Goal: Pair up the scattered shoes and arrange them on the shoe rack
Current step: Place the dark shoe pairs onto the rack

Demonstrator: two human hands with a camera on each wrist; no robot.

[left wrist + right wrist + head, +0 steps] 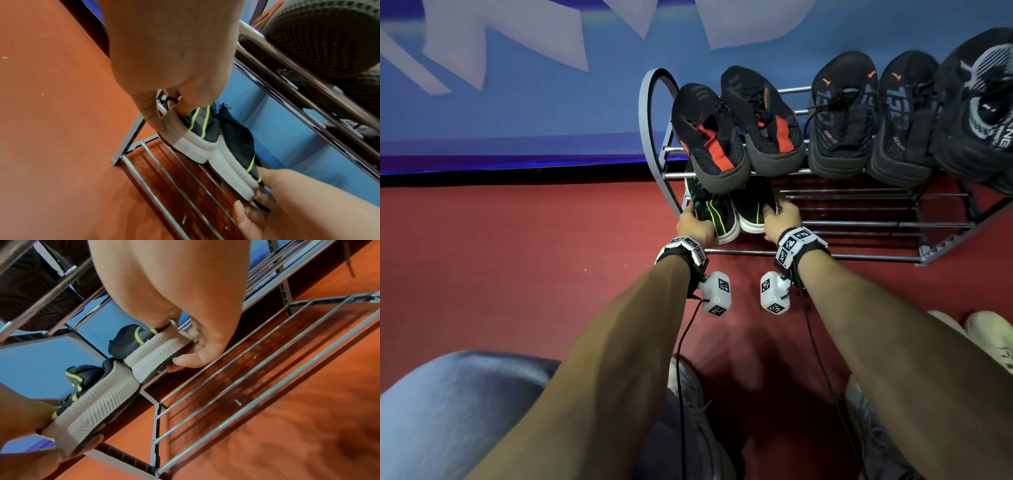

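A pair of black shoes with green stripes and white soles sits side by side at the left end of the rack's lower shelf, toes toward the wall. My left hand grips the heel of the left shoe, with the fingers curled round its side. The right shoe is held at the heel by my right hand, thumb under the sole. In the right wrist view both soles show, heels lifted above the front rods. The upper shelf hides the toes from above.
The upper shelf carries a black-and-red pair, a black pair with orange marks and more black shoes at the right. White shoes lie on the red floor at lower right. A blue wall stands behind the rack.
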